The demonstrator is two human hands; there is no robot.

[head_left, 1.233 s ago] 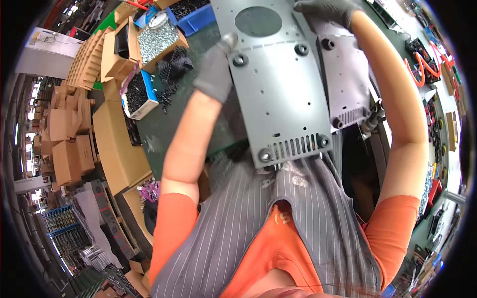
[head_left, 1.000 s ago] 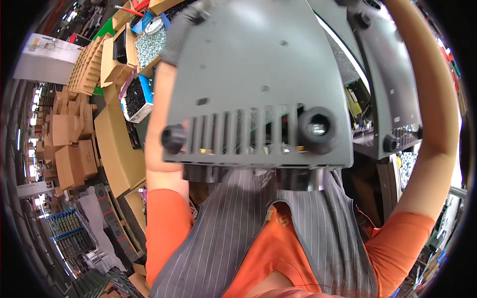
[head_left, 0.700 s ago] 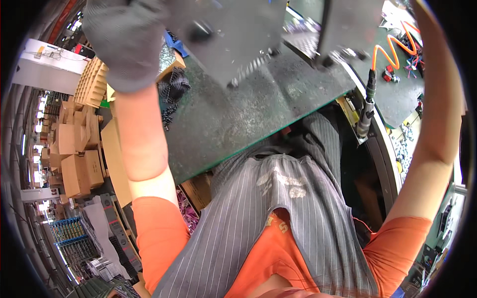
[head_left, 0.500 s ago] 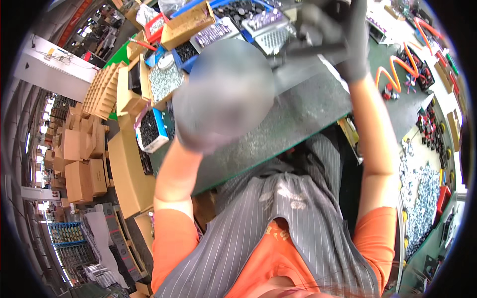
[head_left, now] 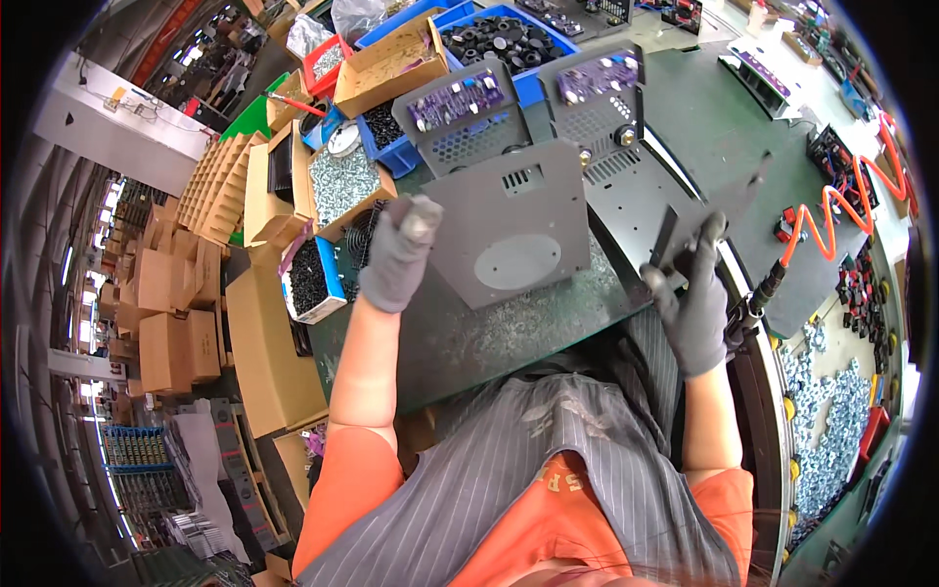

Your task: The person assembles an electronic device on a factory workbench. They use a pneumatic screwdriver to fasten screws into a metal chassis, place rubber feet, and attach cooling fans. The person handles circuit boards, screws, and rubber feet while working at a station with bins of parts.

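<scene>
My gloved left hand (head_left: 399, 256) has its fingers closed at the left edge of a dark metal panel (head_left: 548, 220) with a grey oval and a small slotted opening. That panel is tilted over the bench, in front of two upright panels carrying purple circuit boards (head_left: 455, 101). My gloved right hand (head_left: 696, 308) grips a thin black bent metal bracket (head_left: 719, 201) between thumb and fingers, to the right of the panel. A black power screwdriver (head_left: 761, 298) on an orange coiled hose lies against the outer side of my right hand; whether it touches is unclear.
A blue bin of round black parts (head_left: 567, 44), a cardboard box (head_left: 386, 73) and a tray of small screws (head_left: 342, 186) crowd the far left. The dark green bench top (head_left: 479, 338) ends near my apron. Loose metal parts (head_left: 831, 430) lie at right.
Both hands have come down nearer to me. The blurred panel by my left hand now shows clearly. My right hand has lowered with the dark bracket, and the screwdriver now shows beside it.
</scene>
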